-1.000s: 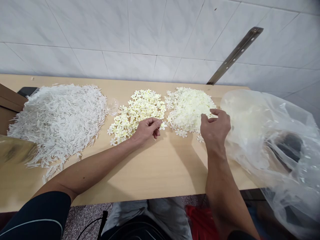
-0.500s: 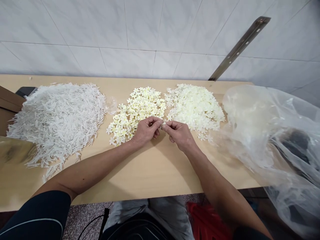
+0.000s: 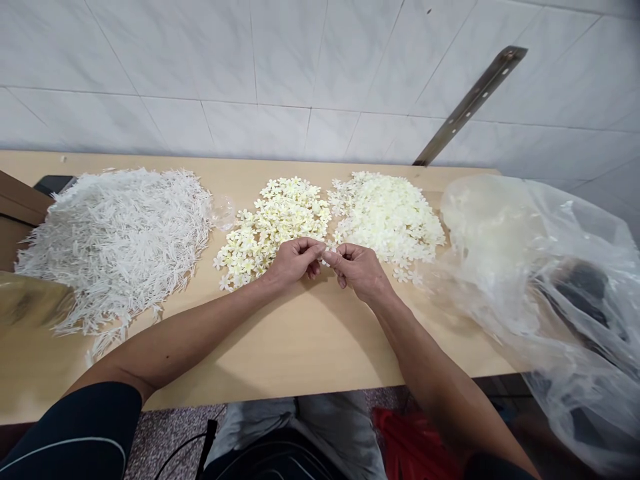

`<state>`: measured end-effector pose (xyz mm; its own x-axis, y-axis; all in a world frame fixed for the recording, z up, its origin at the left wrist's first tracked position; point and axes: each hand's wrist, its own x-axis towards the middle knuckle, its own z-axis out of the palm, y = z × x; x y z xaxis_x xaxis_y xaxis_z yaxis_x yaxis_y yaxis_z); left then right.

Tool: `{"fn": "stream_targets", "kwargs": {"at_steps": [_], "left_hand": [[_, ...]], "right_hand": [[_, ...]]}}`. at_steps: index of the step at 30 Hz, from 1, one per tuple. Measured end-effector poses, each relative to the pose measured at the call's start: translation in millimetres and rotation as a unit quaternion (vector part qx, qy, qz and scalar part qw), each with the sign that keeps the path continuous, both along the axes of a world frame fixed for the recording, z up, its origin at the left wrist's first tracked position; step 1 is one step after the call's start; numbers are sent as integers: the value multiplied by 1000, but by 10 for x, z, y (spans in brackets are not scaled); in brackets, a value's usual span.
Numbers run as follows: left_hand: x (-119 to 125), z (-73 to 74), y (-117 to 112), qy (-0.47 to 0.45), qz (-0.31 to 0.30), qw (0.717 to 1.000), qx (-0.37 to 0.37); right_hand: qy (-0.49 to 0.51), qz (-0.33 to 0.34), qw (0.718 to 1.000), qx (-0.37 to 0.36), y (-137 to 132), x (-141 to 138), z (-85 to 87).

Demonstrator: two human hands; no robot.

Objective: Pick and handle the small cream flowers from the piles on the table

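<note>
My left hand [image 3: 296, 262] and my right hand [image 3: 363, 272] meet over the table, thumbs and forefingers pinched tip to tip. Whatever lies between the fingertips is too small and too covered to name. Just behind my left hand spreads a heap of small artificial flowers with yellowish centres [image 3: 285, 213]. Beyond my right hand is a second heap, of paler cream-white flower pieces [image 3: 393, 213]. A large pile of thin white plastic sprigs [image 3: 125, 230] lies farther left, apart from both hands.
A clear plastic bag [image 3: 500, 260] covers the right end of the wooden table [image 3: 310, 353] and hangs over its front edge. A small clear wrapper [image 3: 223, 212] lies beside the sprigs. Against the tiled wall leans a metal strip [image 3: 465, 110]. A brown box [image 3: 23, 200] stands at far left.
Both hands stay in nearly the same place, still pinched together. A small whitish piece that showed at the right fingertips is now covered by the fingers. The view has shifted slightly.
</note>
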<state>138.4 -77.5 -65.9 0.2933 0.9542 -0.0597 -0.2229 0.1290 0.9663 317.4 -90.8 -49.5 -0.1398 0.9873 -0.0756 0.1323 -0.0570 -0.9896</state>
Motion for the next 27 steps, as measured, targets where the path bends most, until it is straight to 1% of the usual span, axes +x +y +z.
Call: {"fn": "stream_targets", "kwargs": {"at_steps": [4,10,14,18,24,27], "left_hand": [[-9,20,18,-18,5,1000,-8],[-7,7,48,-33,58,998,-10],[3,21,43,-26,70,997,-17],[6,11,37,-20,70,997,-7],[3,-22,32,-10,53,998,8],[3,-20,25,-11,52,999,4]], "right_hand": [[28,-14,999,-19,20,14,27],[86,19,995,-53,44,111,132],[103,12,993,-58,46,155,161],[88,-1,995,-45,50,177,187],[84,-34,996,-24,66,243,250],[31,-64,997,33,93,311,237]]}}
